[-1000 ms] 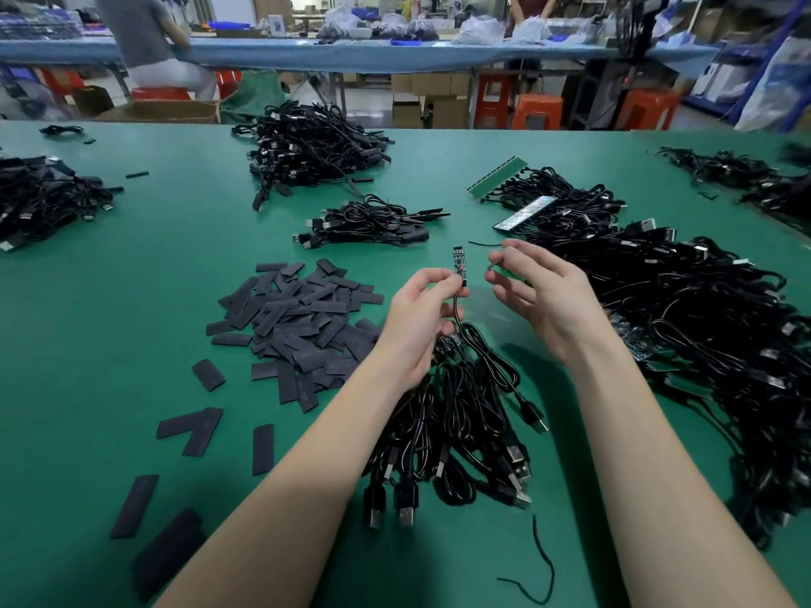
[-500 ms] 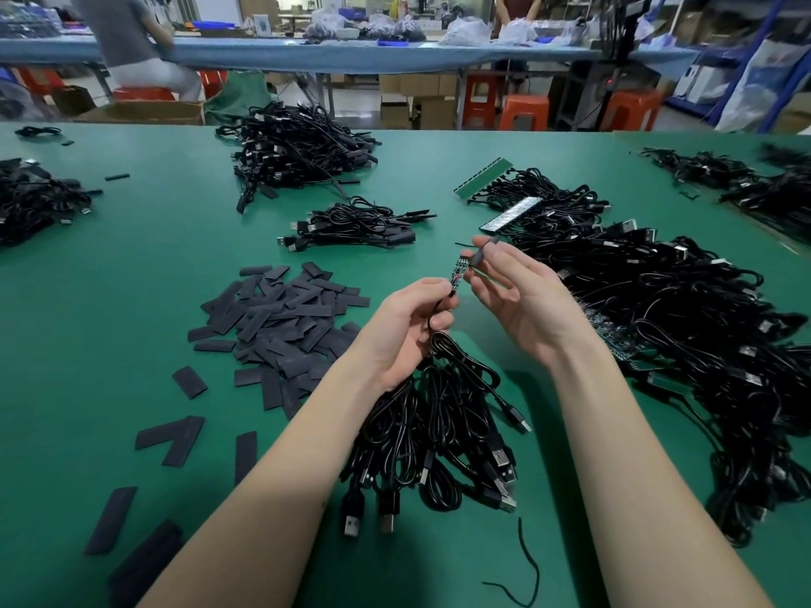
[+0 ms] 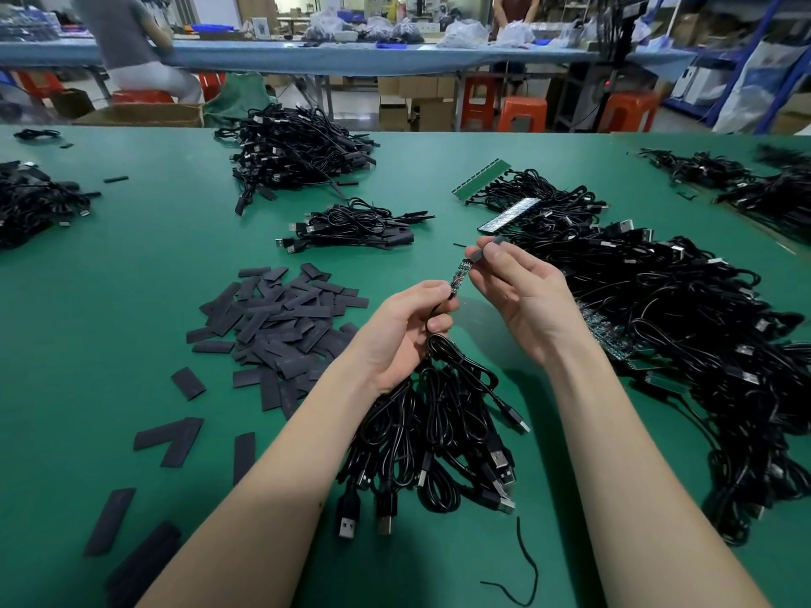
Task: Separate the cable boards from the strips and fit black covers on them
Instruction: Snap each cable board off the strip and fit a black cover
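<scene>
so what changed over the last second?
The right hand brought a black cover to the tip of the board and is starting it on. The left hand keeps its grip on the board's cable end and bundle. Cover pile unchanged.

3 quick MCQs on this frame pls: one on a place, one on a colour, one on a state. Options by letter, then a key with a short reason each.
1. Where does the heap of loose black covers lie?
A. to the left of the hands
B. under the right forearm
C. on the blue table behind

2. What colour is the table top?
A. grey
B. green
C. white

3. How far on is the cover pinched by the right hand?
A. over the whole board
B. lying on the table
C. only at the tip of the board

Key: A, the heap sits left of the left hand; B, the mat is green all over; C, most of the board shows bare between the two hands.
</scene>
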